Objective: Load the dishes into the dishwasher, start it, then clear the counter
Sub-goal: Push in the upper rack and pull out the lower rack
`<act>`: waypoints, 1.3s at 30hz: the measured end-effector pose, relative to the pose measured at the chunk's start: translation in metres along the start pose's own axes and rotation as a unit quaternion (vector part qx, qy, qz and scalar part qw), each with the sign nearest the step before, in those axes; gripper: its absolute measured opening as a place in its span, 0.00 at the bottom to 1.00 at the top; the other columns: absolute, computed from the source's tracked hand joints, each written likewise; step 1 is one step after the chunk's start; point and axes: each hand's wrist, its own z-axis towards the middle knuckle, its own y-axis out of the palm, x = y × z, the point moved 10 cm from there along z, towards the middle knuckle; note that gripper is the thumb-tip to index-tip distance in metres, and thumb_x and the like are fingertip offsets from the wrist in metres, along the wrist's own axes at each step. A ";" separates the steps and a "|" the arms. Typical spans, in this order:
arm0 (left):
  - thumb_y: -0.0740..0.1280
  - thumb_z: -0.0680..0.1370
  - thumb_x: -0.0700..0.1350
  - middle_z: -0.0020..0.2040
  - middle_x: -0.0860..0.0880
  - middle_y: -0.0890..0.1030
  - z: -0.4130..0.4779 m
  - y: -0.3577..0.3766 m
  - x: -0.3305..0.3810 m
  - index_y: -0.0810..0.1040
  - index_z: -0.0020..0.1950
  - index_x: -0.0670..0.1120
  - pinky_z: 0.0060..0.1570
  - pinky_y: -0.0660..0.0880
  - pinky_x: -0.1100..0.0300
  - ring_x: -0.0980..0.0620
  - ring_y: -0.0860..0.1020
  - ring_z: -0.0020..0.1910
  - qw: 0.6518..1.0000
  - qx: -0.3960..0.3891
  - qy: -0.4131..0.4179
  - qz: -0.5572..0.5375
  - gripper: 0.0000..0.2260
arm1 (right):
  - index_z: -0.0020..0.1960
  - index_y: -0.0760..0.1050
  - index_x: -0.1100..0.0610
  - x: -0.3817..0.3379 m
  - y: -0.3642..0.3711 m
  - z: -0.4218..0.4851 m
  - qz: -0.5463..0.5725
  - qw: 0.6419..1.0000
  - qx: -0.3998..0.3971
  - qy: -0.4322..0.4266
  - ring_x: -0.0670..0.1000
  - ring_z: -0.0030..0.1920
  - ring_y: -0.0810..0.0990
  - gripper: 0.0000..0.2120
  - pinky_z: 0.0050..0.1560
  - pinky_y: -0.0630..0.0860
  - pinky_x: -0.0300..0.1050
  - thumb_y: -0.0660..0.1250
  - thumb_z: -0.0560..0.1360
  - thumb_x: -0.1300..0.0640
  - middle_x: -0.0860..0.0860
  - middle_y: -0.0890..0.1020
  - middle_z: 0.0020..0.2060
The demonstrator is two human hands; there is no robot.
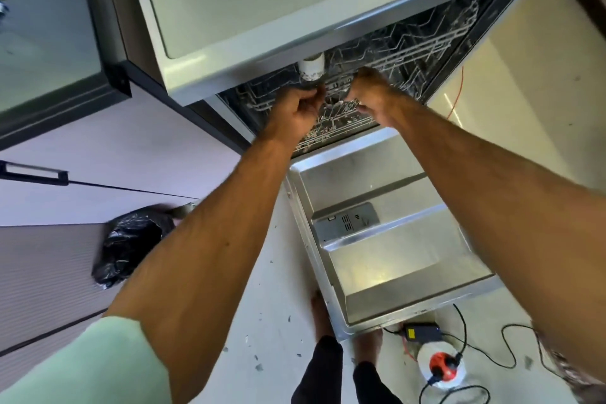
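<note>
Inside the open dishwasher, under the counter edge, both your hands are at the wire rack: your left hand is curled shut around something dark that you cannot make out, just below a white cup standing in the rack. Your right hand is closed on the rack's wires. The door lies folded down below your arms.

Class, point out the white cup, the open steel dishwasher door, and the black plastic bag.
White cup (312, 68), head view, its side wall.
Open steel dishwasher door (393, 259), head view, inner panel.
Black plastic bag (131, 241), head view, its middle.
</note>
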 end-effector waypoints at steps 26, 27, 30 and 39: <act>0.73 0.74 0.42 0.78 0.35 0.58 0.135 -0.104 -0.062 0.52 0.79 0.34 0.74 0.62 0.49 0.39 0.59 0.77 0.249 0.004 0.165 0.954 0.42 | 0.81 0.42 0.63 0.174 0.055 0.093 -0.355 0.931 0.012 -0.084 0.56 0.81 0.45 0.43 0.80 0.50 0.48 0.66 0.77 0.61 0.59 0.45 0.81; 0.72 0.74 0.43 0.79 0.36 0.56 0.144 -0.108 -0.062 0.50 0.79 0.35 0.75 0.61 0.47 0.39 0.58 0.78 0.235 0.008 0.153 0.960 0.42 | 0.81 0.41 0.63 0.177 0.055 0.098 -0.364 0.927 0.019 -0.089 0.56 0.81 0.44 0.44 0.80 0.50 0.49 0.66 0.76 0.62 0.59 0.44 0.81; 0.71 0.75 0.44 0.79 0.37 0.56 0.168 -0.128 -0.067 0.48 0.80 0.36 0.75 0.60 0.44 0.39 0.58 0.78 0.220 0.001 0.095 0.971 0.42 | 0.81 0.38 0.62 0.181 0.054 0.108 -0.377 0.920 0.036 -0.104 0.57 0.81 0.43 0.47 0.80 0.50 0.50 0.67 0.74 0.64 0.59 0.42 0.81; 0.69 0.77 0.42 0.76 0.38 0.65 0.184 -0.147 -0.066 0.54 0.80 0.38 0.73 0.64 0.50 0.41 0.63 0.75 0.215 -0.047 0.124 0.968 0.36 | 0.80 0.35 0.62 0.175 0.068 0.129 -0.439 0.884 0.042 -0.156 0.57 0.80 0.39 0.51 0.81 0.46 0.52 0.70 0.75 0.60 0.60 0.38 0.80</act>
